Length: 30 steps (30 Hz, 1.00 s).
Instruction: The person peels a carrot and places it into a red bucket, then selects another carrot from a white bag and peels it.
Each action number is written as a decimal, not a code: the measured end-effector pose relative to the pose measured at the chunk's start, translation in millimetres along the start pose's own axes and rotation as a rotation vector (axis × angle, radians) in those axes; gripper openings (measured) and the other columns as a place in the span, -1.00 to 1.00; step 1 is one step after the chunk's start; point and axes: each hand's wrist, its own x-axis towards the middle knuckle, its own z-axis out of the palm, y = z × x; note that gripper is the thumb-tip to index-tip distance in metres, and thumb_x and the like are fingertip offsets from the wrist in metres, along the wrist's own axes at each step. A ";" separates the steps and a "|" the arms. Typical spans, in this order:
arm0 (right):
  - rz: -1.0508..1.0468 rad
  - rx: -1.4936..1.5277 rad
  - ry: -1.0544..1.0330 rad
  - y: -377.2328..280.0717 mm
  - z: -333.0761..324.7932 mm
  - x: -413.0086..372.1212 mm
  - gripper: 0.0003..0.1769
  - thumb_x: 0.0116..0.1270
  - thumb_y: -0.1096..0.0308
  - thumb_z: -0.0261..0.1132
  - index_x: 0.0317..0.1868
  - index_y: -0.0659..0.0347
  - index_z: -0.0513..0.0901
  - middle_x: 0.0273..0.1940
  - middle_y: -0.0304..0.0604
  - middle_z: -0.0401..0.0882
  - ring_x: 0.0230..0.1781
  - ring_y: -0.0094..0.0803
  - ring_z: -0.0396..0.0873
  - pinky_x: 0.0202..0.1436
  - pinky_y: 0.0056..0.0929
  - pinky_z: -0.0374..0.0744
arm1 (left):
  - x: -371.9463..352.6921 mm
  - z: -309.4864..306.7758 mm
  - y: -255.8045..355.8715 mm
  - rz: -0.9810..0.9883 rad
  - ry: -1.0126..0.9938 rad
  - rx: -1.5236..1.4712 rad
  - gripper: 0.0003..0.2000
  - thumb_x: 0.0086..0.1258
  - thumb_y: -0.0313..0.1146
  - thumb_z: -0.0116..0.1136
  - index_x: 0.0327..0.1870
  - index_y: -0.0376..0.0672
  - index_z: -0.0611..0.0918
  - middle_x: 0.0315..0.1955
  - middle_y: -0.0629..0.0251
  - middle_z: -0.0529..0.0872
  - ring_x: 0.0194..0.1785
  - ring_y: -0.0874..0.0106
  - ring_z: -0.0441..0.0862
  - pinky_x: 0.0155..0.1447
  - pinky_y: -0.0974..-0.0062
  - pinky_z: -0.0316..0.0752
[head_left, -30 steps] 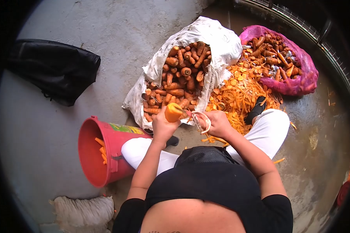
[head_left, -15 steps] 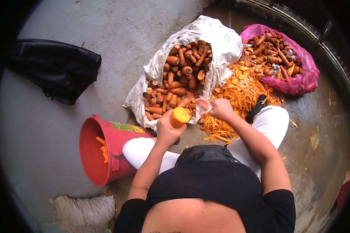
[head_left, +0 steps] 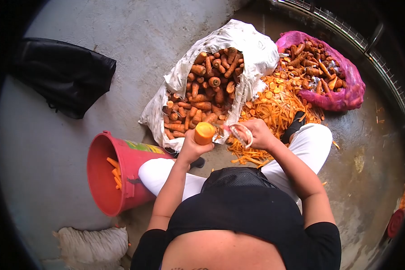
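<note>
My left hand point(head_left: 191, 150) is wrapped around a thick carrot point(head_left: 204, 134), whose cut, bright orange end points up. Its side looks peeled. In my right hand point(head_left: 260, 136) is a peeler point(head_left: 242, 135) with a pale looped handle, its blade end pointing at the carrot from a short distance. Just beyond both hands, a white woven sack point(head_left: 256, 47) lies with its mouth wide, full of unpeeled carrots point(head_left: 202, 105). A heap of orange peelings and cut carrot ends point(head_left: 274, 105) spreads on the floor to the right of the sack.
A red bucket point(head_left: 135, 173) lies tipped at my left with several peeled carrots point(head_left: 115, 171) inside. Behind the peelings sits a pink mesh sack point(head_left: 355, 92) of carrots. A black bag point(head_left: 69, 74) and a whitish sack point(head_left: 92, 246) rest on the left floor. A metal grate point(head_left: 346, 29) borders the far right.
My right hand has turned, so the peeler's looped handle shows clearly now and sits slightly lower. The carrot has shifted a little left in view, still in my left hand.
</note>
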 end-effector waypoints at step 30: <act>0.084 0.006 0.069 13.7 -10.5 -8.4 -0.69 0.28 -0.03 0.28 -0.16 -0.05 0.76 -0.55 -0.06 0.62 -0.54 -0.19 0.64 -0.44 -0.32 0.55 | 0.1 -2.4 14.4 -0.306 -0.291 -0.389 -0.71 -0.21 -0.49 0.26 -0.38 -0.27 0.50 -0.64 0.33 0.49 -0.65 0.53 0.41 -0.56 0.62 0.27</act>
